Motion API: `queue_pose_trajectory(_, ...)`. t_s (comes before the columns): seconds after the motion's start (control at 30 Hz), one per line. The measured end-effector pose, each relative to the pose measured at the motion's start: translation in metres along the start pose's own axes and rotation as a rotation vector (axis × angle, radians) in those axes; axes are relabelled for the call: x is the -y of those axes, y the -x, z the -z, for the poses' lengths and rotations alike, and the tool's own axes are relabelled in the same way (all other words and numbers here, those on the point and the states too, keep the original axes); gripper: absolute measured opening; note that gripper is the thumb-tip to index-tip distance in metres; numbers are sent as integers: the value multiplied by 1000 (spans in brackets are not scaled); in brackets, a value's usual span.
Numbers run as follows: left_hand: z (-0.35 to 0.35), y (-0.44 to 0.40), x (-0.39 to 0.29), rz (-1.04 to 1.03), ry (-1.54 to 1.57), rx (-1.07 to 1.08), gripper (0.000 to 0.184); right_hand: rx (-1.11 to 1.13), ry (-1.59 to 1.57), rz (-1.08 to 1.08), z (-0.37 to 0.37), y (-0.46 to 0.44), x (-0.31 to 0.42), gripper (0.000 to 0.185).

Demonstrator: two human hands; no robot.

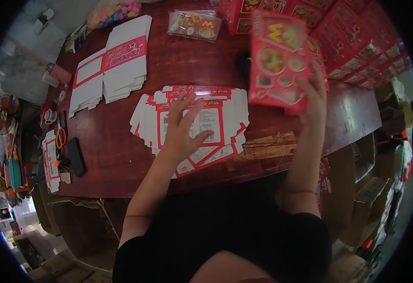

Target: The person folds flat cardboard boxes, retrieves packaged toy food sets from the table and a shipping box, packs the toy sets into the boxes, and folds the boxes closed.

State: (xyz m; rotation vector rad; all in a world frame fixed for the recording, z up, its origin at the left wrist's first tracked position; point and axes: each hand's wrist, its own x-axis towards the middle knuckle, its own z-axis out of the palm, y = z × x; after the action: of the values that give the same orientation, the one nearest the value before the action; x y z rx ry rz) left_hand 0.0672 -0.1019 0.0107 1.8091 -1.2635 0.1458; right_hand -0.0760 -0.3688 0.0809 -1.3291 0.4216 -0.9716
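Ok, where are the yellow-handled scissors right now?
In the head view, the yellow-handled scissors lie near the left end of the red-brown table, just above and left of the black oblong case.

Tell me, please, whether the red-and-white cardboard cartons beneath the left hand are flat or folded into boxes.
Flat: the red-and-white cardboard cartons lie stacked on the dark red table, flaps spread outward.

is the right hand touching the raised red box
Touching: in the head view, the right hand grips the raised red box at its lower right edge.
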Motion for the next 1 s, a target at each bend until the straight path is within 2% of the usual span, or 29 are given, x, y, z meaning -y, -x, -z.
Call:
queue_pose_trajectory(0.07,5,5,21,171,-106,43,60,-120,29,86,29,-33,16,54)
queue_pose_trajectory(0.13,8,15,44,264,-128,86,58,-151,-19,-101,60,-63,31,51)
queue_pose_trajectory(0.17,8,20,55,308,-137,108,57,-96,29,-135,68,-71,37,50)
queue_pose_trajectory(0.23,8,28,69,351,-133,127,55,-101,428,-114,88,-94,31,48)
queue_pose_trajectory(0.3,8,31,73,377,-131,143,55,-178,804,47,94,-103,25,44)
queue_pose_trajectory(0.33,9,31,73,389,-155,167,57,-253,974,197,92,-102,26,42)
queue_pose_trajectory(0.37,9,31,73,403,-179,191,59,-267,989,288,90,-96,22,40)
queue_pose_trajectory(0.4,9,32,72,418,-203,216,61,-283,1005,379,83,-89,21,37)
queue_pose_trajectory(0.47,4,33,75,423,-280,246,66,-196,731,423,29,-47,8,32)
queue_pose_trajectory(0.6,-10,37,81,379,-425,286,74,380,783,489,-45,-1,-56,35)
queue_pose_trajectory(0.67,-13,41,82,343,-499,303,73,473,693,292,-74,-8,-85,37)
queue_pose_trajectory(0.77,-12,41,82,340,-502,294,73,425,789,459,-105,-63,-141,40)
queue_pose_trajectory(1.0,-4,36,80,404,-390,305,73,356,1053,517,-192,-249,-218,46)
